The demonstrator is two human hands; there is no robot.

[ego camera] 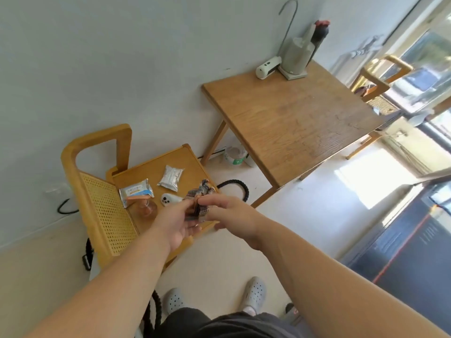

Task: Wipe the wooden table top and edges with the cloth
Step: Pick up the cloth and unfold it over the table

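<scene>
A patterned grey, blue and orange cloth (pixel 198 200) is bunched between both my hands, above the seat of a wooden chair. My left hand (pixel 176 224) holds it from below with the palm up. My right hand (pixel 228 212) pinches its right side with thumb and fingers. The wooden table (pixel 290 123) stands to the upper right against the wall, well beyond my hands. Its top is mostly bare, with a water-dispenser-like appliance (pixel 296 54) and a small white device (pixel 267 67) at its far edge.
The wooden chair (pixel 102 203) with a cane back carries a wipes packet (pixel 136 192), a silver pouch (pixel 170 177), a small white remote (pixel 168 199) and a clear bottle (pixel 147 208). A black rope (pixel 238 187) lies on the floor. A second chair (pixel 380 76) stands by the window.
</scene>
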